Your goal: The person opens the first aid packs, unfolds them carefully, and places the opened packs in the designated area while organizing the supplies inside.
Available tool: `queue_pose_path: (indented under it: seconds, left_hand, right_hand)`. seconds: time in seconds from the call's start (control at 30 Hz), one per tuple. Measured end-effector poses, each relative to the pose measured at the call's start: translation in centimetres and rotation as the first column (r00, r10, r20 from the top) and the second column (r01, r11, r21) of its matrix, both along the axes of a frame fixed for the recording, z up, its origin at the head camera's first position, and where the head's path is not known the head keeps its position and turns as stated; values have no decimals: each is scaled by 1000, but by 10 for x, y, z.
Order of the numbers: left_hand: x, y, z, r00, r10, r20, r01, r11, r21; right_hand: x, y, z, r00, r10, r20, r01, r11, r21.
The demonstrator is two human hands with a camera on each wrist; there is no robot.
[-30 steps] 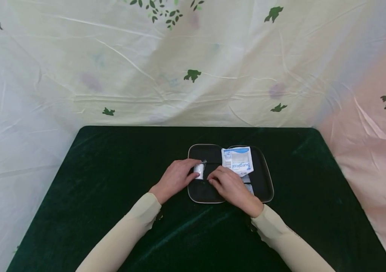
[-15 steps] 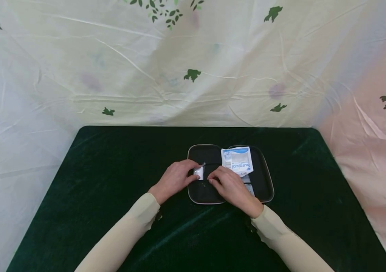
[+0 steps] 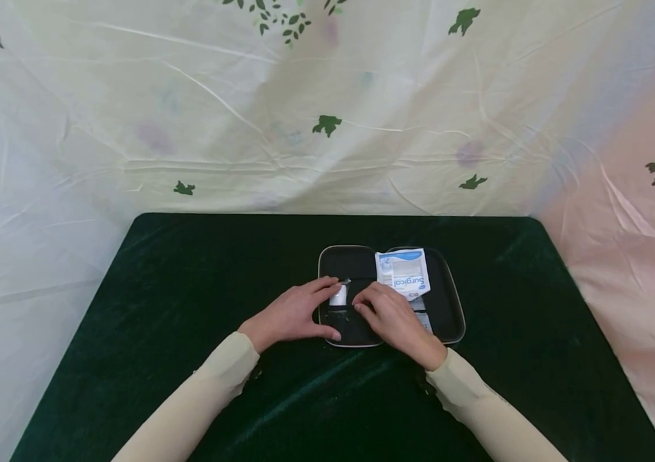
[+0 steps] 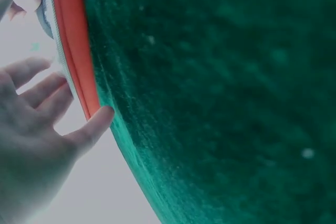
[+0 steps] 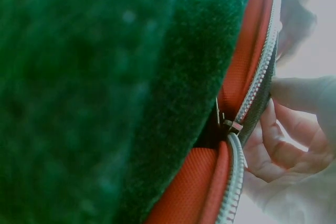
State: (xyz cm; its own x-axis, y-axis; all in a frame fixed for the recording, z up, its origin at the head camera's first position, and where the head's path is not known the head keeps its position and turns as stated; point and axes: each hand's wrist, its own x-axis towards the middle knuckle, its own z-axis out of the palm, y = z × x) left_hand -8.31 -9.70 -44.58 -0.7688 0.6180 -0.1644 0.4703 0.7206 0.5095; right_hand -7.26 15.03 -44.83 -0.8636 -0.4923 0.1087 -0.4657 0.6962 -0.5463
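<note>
A small white roll in clear wrapping [image 3: 338, 296] sits in the left half of an open zip case [image 3: 353, 337], its lower end at the dark edge of an inner pocket [image 3: 356, 324]. My left hand [image 3: 289, 314] reaches over the roll from the left, fingertips at its top, thumb spread down near the case's front rim. The thumb and fingers of my right hand [image 3: 393, 317] pinch the edge of that pocket, just right of the roll. In the right wrist view, the right hand [image 5: 289, 135] shows its thumb against a curled finger behind the zip.
A white and blue packet marked "Surgical" [image 3: 402, 273] lies in the case's right half, with smaller clear packets [image 3: 422, 314] below it, partly behind my right wrist. Dark green velvet [image 3: 188, 276] covers the table. Patterned cloth [image 3: 246, 128] hangs behind.
The roll has slid down, so less of it shows above the pocket edge. My left thumb has left the roll and spread toward the front rim. The right hand has stayed put.
</note>
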Motion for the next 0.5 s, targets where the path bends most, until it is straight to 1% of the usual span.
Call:
queue_pose_path:
  seconds: [0.1, 0.17, 0.3, 0.5]
  left_hand:
    - [2, -2, -2, 999, -42, -20, 41, 999, -20]
    - [3, -2, -4, 997, -60, -40, 58, 998, -35]
    - [4, -1, -5, 996, -67, -62, 64, 996, -54]
    - [5, -1, -6, 994, -68, -81, 64, 997, -50]
  right_hand:
    - [0, 0, -1, 1000, -1, -7, 1, 1000, -1]
    - [0, 0, -1, 1000, -1, -9, 1, 1000, -3]
    - [0, 0, -1, 1000, 0, -14, 0, 1000, -7]
    - [0, 0, -2, 1000, -3, -6, 3, 1000, -9]
